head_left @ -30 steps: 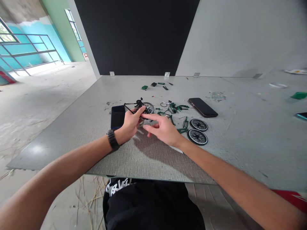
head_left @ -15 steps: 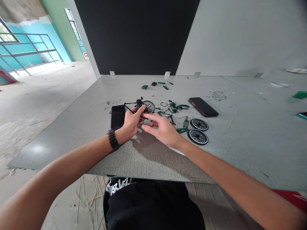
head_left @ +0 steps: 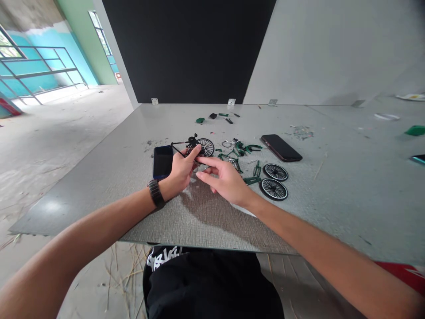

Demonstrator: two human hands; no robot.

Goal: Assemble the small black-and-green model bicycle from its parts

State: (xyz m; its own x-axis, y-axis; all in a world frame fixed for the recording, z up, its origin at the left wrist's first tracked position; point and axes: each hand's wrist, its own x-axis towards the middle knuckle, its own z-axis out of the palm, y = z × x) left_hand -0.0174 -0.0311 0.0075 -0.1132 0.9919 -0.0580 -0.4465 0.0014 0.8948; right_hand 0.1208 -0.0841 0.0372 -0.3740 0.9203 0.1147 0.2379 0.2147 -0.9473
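A small black model bicycle (head_left: 191, 141), with one spoked wheel (head_left: 206, 147) visible, is gripped in my left hand (head_left: 182, 169), thumb on top near the wheel. My right hand (head_left: 227, 179) meets it from the right. Its index finger reaches to the bicycle beside my left fingers, while the thumb and other fingers curl below. Whatever small piece lies between those fingertips is too hidden to name. Just right of my hands lie green model bicycle frame parts (head_left: 247, 149), a green fork-like piece (head_left: 256, 169) and two loose black spoked wheels (head_left: 273, 189).
A dark phone (head_left: 162, 161) lies by my left wrist, another phone (head_left: 282, 148) at the right. Small green and black pieces (head_left: 200, 120) sit near the back panel (head_left: 192, 53). A green piece (head_left: 415, 130) is far right. The grey table's front edge (head_left: 212, 249) runs before my lap.
The fingers of my right hand have shifted slightly below the bicycle, the lower ones curling a little. My left hand and the bicycle stay almost in place.
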